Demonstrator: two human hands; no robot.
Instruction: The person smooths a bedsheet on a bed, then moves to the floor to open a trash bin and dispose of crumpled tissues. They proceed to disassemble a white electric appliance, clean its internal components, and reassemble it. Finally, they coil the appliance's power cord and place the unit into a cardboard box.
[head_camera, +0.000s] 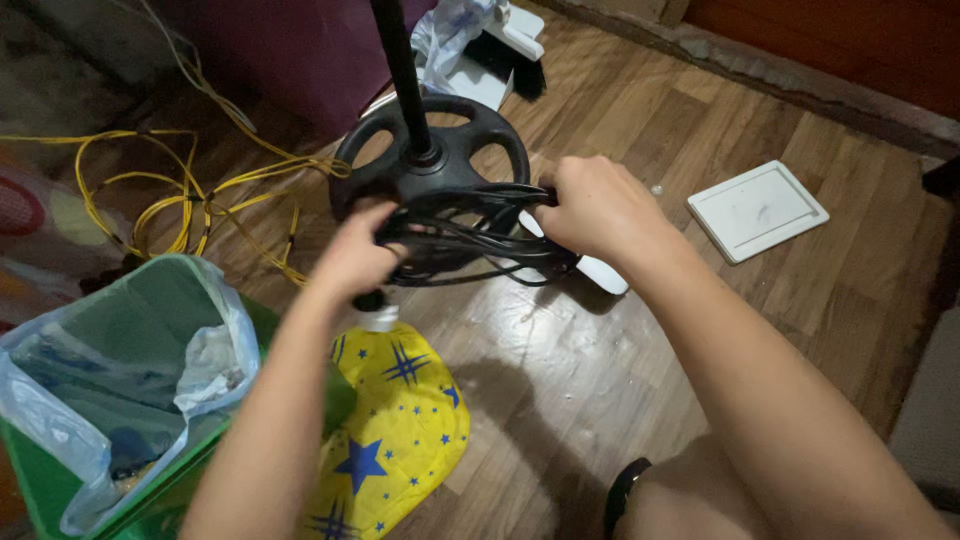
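Cable (470, 235), black, thin and glossy, is bundled in several loops above the wooden floor (600, 380), gripped by closed fingers of the left hand (352, 258) and right hand (598, 212). One round black spoked stand base (432, 160) is seen behind; one crinkled plastic-lined green bin (110, 380) sits left.

Dim, warm indoor light. We note soft glare on the brown wooden plank floor (560, 340) just beyond the yellow star-printed plastic pouch (400, 430), and a broad blurred shadow beside that pouch. Our left hand (355, 255) shows motion blur. Corners far from the pouch fall dark; edges stretch slightly.
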